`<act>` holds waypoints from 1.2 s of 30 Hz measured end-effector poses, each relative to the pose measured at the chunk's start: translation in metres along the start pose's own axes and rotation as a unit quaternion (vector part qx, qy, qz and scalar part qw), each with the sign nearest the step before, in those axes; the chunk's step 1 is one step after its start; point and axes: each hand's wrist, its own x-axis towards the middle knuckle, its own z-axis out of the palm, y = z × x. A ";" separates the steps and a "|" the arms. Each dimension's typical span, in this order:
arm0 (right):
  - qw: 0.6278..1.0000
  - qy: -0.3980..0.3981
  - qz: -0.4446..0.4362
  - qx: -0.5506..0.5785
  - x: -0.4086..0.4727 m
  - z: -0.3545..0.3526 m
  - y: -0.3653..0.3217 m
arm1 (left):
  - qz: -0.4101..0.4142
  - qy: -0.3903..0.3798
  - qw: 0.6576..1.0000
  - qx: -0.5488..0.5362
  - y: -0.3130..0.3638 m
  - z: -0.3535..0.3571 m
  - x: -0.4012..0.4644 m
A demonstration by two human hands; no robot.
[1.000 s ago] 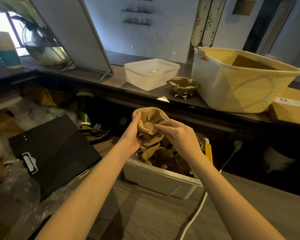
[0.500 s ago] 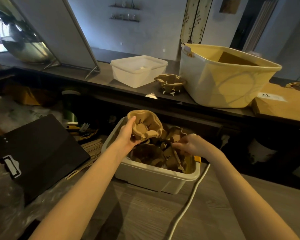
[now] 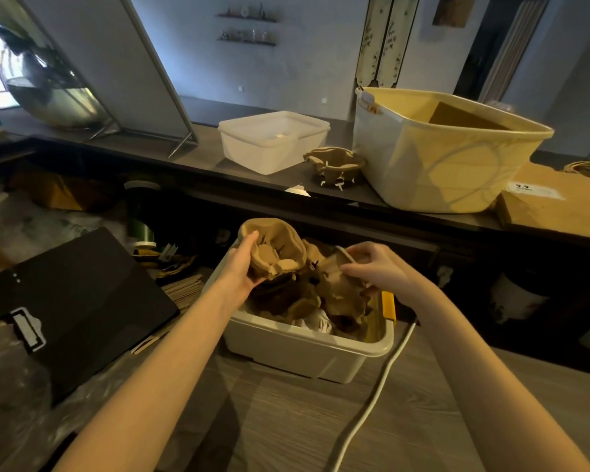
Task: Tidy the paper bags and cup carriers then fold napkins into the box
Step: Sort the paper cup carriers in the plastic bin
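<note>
So the right hand (image 3: 375, 267) had let go of the cup carrier (image 3: 276, 250) – left hand (image 3: 244, 267) alone gripped it over the bin (image 3: 307, 352) – and was now pinching another carrier (image 3: 341, 284) down in the pile.

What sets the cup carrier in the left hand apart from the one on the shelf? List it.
1. The held cup carrier is up in the left hand over the white bin; the shelf cup carrier stands untouched.
2. The held one tilts, cups facing the camera; the shelf one sits level.
Both are brown moulded pulp.
</note>
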 end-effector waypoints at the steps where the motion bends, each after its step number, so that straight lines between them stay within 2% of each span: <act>1: 1.000 0.000 -0.006 0.021 -0.001 -0.004 -0.004 | -0.003 0.000 1.000 -0.003 0.002 0.000 0.000; 4: 0.996 0.027 -0.040 0.077 -0.007 -0.009 -0.013 | 0.000 0.000 1.000 -0.005 0.004 -0.001 0.000; 8: 0.968 0.145 -0.152 0.137 -0.013 0.000 -0.023 | 0.027 -0.025 0.999 0.016 0.005 0.006 -0.005; 10: 0.954 0.193 -0.212 0.089 -0.014 0.010 -0.029 | 0.028 -0.048 0.998 0.025 0.005 0.013 -0.012; 13: 0.940 0.224 -0.257 -0.026 -0.015 0.027 -0.039 | 0.035 -0.078 0.996 0.032 0.005 0.022 -0.021; 15: 0.919 0.258 -0.279 -0.104 -0.014 0.038 -0.043 | 0.043 -0.093 0.994 0.031 0.004 0.025 -0.023; 18: 0.883 0.305 -0.320 -0.158 -0.012 0.051 -0.044 | 0.036 -0.103 0.994 0.016 0.004 0.027 -0.023; 22: 0.864 0.283 -0.345 -0.233 -0.007 0.062 -0.038 | 0.031 -0.110 0.993 0.000 0.003 0.026 -0.023; 25: 0.860 0.268 -0.361 -0.243 -0.005 0.063 -0.036 | 0.040 -0.111 0.993 -0.006 -0.001 0.023 -0.020; 32: 0.884 0.202 -0.336 -0.256 -0.002 0.060 -0.037 | 0.090 -0.103 0.990 0.027 -0.008 0.022 -0.017; 36: 0.888 0.174 -0.322 -0.279 -0.002 0.060 -0.039 | 0.077 -0.128 0.989 -0.004 -0.012 0.021 -0.016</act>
